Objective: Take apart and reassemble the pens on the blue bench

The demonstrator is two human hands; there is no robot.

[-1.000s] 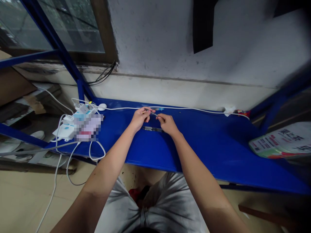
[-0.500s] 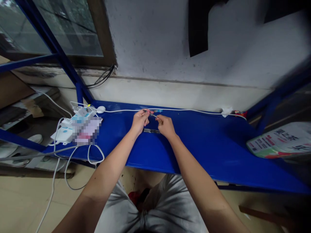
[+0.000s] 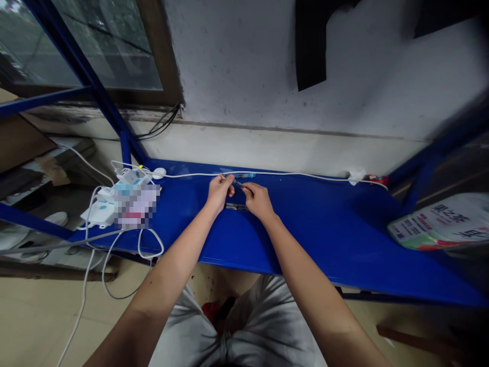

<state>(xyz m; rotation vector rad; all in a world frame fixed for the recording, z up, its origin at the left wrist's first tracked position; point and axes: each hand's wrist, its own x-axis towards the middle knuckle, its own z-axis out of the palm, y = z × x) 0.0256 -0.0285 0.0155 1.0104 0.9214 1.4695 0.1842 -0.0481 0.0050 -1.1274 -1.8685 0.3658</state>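
Observation:
Between my two hands is a slim dark pen (image 3: 238,183), slanting down to the right just above the blue shelf (image 3: 317,224). My left hand (image 3: 220,192) is closed on its left end, thumb on top. My right hand (image 3: 259,200) pinches the other end between thumb and fingers. Below them, several dark pens (image 3: 236,206) lie on the shelf, partly covered by my right hand. Behind my left hand lie light-blue pens or refills (image 3: 244,175), too small to tell which.
A white cable (image 3: 305,174) runs along the shelf's back edge. On the left sit a white power strip (image 3: 101,210) with looping cables and a blurred-out flat item (image 3: 137,204). A white printed package (image 3: 439,221) stands at right, near a crumpled tissue (image 3: 356,177).
My right hand has shifted slightly left, closer to my left hand, so less of the pen shows between them. My left thumb has moved onto the pen.

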